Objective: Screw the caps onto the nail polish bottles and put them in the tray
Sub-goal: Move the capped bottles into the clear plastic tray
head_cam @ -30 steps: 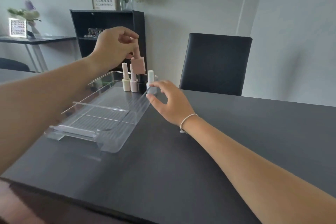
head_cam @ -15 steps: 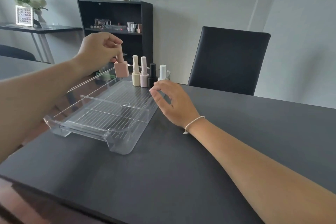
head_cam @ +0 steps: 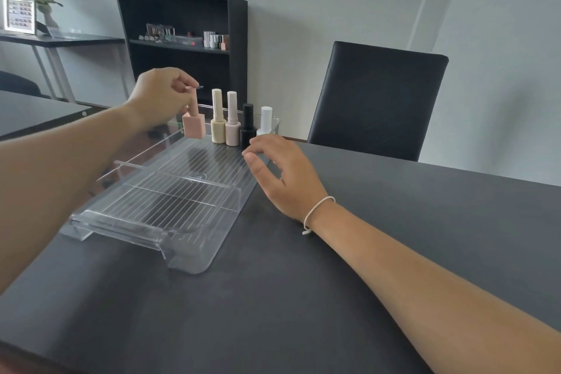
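A square pink nail polish bottle is pinched by its cap in the left hand at the far left end of the clear ribbed plastic tray. To its right, cream, beige, black and white capped bottles are lined up. The right hand is held with fingers loosely spread at the tray's right wall, gripping nothing, above the dark grey table.
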The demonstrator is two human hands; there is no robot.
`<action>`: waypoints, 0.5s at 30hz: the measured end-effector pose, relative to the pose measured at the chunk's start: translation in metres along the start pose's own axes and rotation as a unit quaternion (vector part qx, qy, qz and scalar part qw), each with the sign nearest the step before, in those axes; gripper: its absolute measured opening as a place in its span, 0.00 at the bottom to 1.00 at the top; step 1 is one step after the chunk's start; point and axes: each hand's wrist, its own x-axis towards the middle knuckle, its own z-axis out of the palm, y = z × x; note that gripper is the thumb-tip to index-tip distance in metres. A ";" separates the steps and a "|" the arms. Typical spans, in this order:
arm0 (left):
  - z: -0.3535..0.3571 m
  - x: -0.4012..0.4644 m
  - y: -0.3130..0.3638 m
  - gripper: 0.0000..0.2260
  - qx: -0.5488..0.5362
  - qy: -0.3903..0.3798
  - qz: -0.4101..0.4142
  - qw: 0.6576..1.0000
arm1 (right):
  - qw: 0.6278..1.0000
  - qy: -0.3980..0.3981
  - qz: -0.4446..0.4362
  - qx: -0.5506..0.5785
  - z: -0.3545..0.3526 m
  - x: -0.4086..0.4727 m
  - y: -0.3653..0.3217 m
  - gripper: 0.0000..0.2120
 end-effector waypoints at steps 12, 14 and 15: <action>0.017 0.006 -0.002 0.11 0.005 -0.010 -0.005 1.000 | 1.000 -0.001 0.004 0.010 0.003 0.000 0.003 0.15; 0.019 0.005 -0.002 0.11 0.006 -0.008 -0.004 1.000 | 1.000 -0.002 0.006 0.011 0.003 0.001 0.003 0.15; 0.019 0.005 -0.002 0.11 0.006 -0.007 -0.003 1.000 | 1.000 -0.001 0.005 0.012 0.003 0.001 0.003 0.15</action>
